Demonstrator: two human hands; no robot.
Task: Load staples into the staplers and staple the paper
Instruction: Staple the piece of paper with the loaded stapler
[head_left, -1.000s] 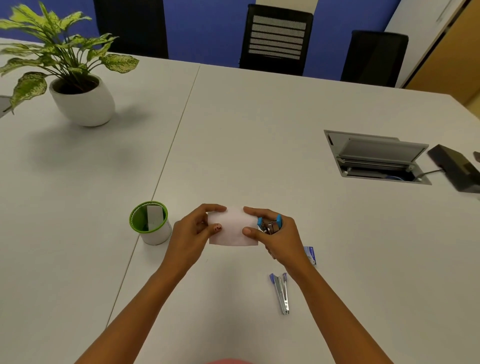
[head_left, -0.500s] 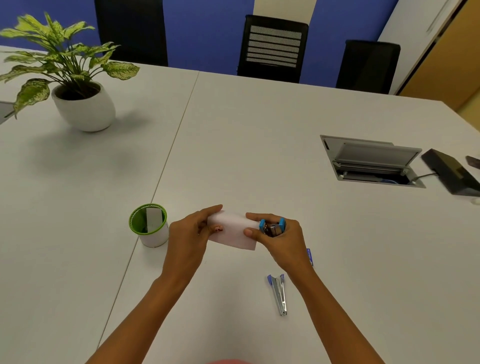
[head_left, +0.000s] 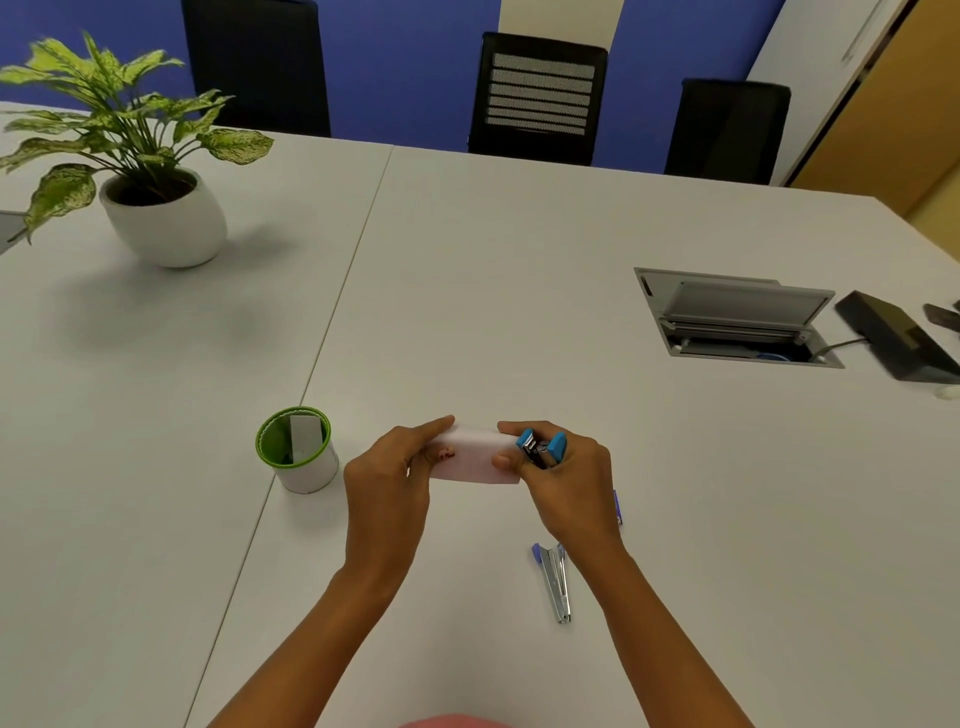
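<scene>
A small white paper (head_left: 475, 460) is held above the table between both hands. My left hand (head_left: 387, 480) pinches its left end. My right hand (head_left: 563, 480) pinches the paper's right end with thumb and forefinger and also holds a small light-blue stapler (head_left: 543, 448) in its curled fingers, at the paper's right edge. A second stapler (head_left: 555, 582), blue and chrome, lies on the table below my right wrist. A blue staple box (head_left: 617, 506) shows partly behind my right hand.
A green-rimmed white cup (head_left: 298, 452) with a folded paper inside stands left of my hands. A potted plant (head_left: 156, 208) sits far left. An open cable hatch (head_left: 737, 319) and a black device (head_left: 898, 340) are at the right. Chairs line the far edge.
The paper has levelled out from a tilt and my hands have stayed together; the view shifted slightly.
</scene>
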